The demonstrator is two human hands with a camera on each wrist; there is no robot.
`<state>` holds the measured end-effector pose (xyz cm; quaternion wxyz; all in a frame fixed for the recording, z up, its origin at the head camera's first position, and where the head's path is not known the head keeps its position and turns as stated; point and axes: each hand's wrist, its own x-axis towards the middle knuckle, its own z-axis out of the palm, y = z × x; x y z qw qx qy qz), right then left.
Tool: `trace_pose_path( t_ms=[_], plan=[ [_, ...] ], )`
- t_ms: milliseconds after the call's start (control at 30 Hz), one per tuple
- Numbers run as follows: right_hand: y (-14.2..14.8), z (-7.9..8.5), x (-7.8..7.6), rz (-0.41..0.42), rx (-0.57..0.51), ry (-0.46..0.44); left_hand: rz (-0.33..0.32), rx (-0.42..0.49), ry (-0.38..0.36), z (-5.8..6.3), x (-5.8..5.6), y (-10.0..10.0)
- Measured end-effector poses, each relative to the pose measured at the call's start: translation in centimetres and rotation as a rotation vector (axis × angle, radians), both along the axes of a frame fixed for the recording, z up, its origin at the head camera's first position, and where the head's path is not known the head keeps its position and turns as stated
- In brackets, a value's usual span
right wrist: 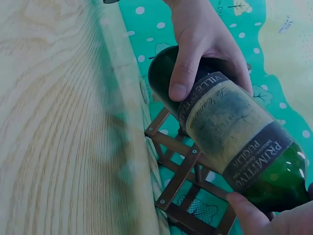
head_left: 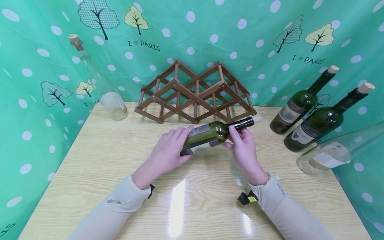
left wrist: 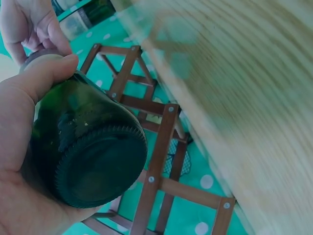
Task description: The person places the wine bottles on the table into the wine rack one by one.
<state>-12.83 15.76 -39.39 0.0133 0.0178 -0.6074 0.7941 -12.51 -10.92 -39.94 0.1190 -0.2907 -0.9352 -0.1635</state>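
Observation:
A green wine bottle point(head_left: 217, 130) lies nearly level between both hands, its corked neck pointing right and slightly up. My left hand point(head_left: 168, 146) grips the body near the base, with the thumb on the near side. In the left wrist view the ridged bottom of the bottle point(left wrist: 98, 161) faces the camera. My right hand point(head_left: 244, 150) holds it at the shoulder and lower neck. The right wrist view shows a dark-banded, pale label point(right wrist: 230, 132) on the bottle. Just behind it stands a brown wooden lattice wine rack point(head_left: 197, 100) holding no bottles.
A clear corked bottle point(head_left: 112, 103) stands at the table's back left. Two green corked bottles, one farther back point(head_left: 292, 110) and one nearer point(head_left: 318, 126), stand at the right beside a clear bottle point(head_left: 330, 156). A green dotted curtain point(head_left: 192, 36) hangs behind the wooden table point(head_left: 105, 160).

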Motion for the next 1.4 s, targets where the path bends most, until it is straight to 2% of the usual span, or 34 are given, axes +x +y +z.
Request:
trace_pose_path(
  t_ms=[367, 533, 667, 967, 1400],
  plan=[
    [0.2, 0.0, 0.4, 0.091, 0.105, -0.038, -0.014, -0.024, 0.036, 0.3, -0.2, -1.2],
    [0.3, 0.0, 0.6, 0.116, 0.184, -0.057, -0.005, -0.025, 0.021, 0.4, -0.1, -1.7],
    [0.4, -0.1, 1.0, 0.118, 0.278, -0.029, 0.002, -0.022, 0.018, 0.5, -0.1, -2.2],
    [0.4, 0.2, 2.0, 0.017, 0.57, 0.133, 0.005, -0.031, 0.02, 0.7, -0.2, -3.0],
    [0.5, 0.1, 2.6, -0.109, 0.934, 0.515, 0.012, -0.055, 0.002, 0.6, 0.1, -3.7]
  ],
)
